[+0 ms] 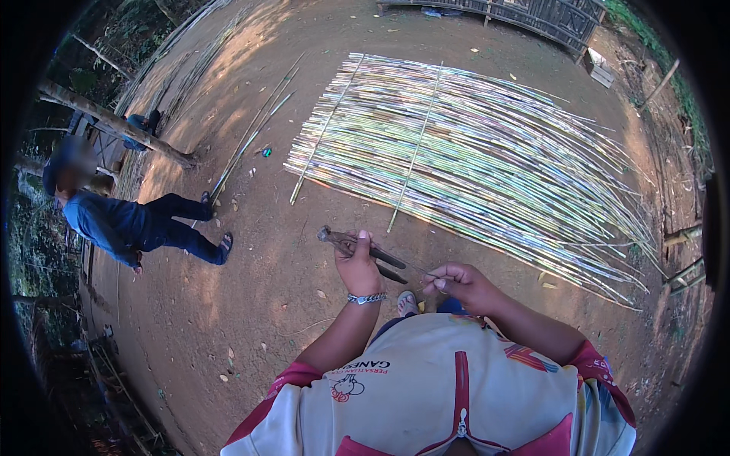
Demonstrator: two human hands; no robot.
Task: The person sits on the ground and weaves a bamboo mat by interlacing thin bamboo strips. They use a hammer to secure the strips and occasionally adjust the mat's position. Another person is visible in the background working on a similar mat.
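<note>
The ground (251, 304) under me was bare brown earth, patched with sun and dotted with dry leaves. The mat of sticks (487, 144) lay flat on it in front of me, with two thin cross sticks (420, 137) over it. Beyond the far side of the mat stood a low slatted wall (525, 19), and past its far right corner sat a pale block (602, 76). Left of the mat lay a few loose poles (247, 140); farther left of it a person in blue (114, 220) was on their feet, with trees (38, 243) at the edge of the yard.

Both my hands were on the near side of the mat, above the earth. My left hand (359, 267) was closed around a pair of pincers (389, 259), their head sticking out to the left and their two handles spread a little toward my other hand. My right hand (465, 289), just beside the handle ends, had thumb and forefinger pinched on a thin wire (417, 268), its other end near the handles.
</note>
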